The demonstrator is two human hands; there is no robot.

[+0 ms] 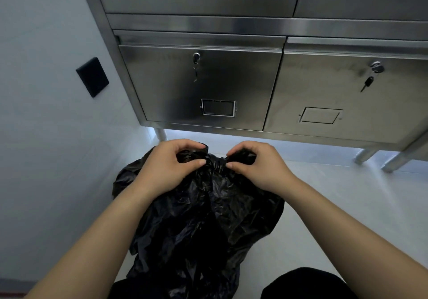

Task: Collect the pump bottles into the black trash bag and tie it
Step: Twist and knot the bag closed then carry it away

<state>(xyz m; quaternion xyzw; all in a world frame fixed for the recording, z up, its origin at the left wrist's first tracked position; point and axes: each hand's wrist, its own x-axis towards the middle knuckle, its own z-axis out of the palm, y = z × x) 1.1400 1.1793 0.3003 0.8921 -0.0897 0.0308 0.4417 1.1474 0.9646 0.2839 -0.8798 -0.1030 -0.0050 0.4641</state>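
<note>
Black trash bag [203, 217] sits on the pale floor [324, 206] in the middle of the view, its crumpled body spreading toward 6 o'clock between the two bare forearms. Its gathered neck lies at the bag's 12 o'clock, and both hands meet there.

The left hand [166, 166], at about 10 o'clock from the bag's middle, curls its fingers and thumb round a bunched fold of the plastic. The right hand [257, 166], at about 1 o'clock, grips a second bunch in the same way. The two bunches touch in the narrow gap between the hands, where the plastic is pulled into tight creases. Whether a knot is closed there cannot be told.

The opaque plastic hides whatever is inside the bag. Several fingertips are buried in the folds. The bag's lower end runs out of the frame at 6 o'clock, and there it merges with dark clothing [305, 284] at 5 o'clock, so its outline is hard to trace.

A steel cabinet [162, 85] on short legs fills the view from 11 to 2 o'clock, just beyond the hands. A key [367, 84] hangs from the lock of its right-hand door at 2 o'clock. A black wall plate [92, 77] is fixed at 10 o'clock.
</note>
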